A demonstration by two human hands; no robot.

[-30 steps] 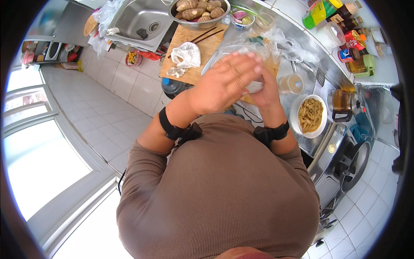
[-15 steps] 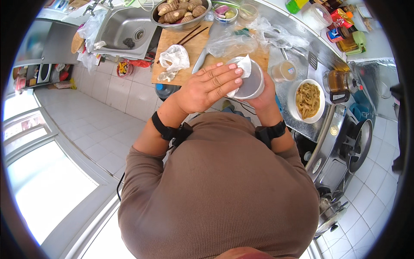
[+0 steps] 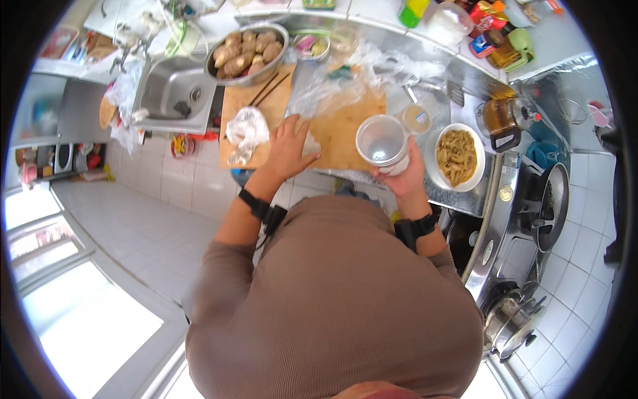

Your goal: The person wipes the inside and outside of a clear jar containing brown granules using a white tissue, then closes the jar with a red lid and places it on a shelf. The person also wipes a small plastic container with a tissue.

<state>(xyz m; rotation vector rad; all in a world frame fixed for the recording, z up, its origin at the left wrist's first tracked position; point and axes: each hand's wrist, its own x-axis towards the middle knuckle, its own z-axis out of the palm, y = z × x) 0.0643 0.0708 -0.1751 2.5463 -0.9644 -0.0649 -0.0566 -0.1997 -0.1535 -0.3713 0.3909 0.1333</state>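
My right hand grips a clear round plastic tub by its side, tilted so that its inside shows, at the front edge of the wooden cutting board. Over the board's front left part, my left hand is open, fingers spread. A small whitish piece lies by its thumb and fingers, perhaps the wipe; its shape is partly hidden. A crumpled white plastic bag lies left of that hand. Brown chopsticks rest beyond it.
A metal bowl of taro stands at the back left beside the sink. Clear plastic bags cover the board's far part. To the right are a small round container, a bowl of brown strips, a glass teapot and a stove.
My left hand has left the tub and moved left over the board, its fingers spreading. The white wipe is gone from the tub. My right hand still holds the tub, now lower.
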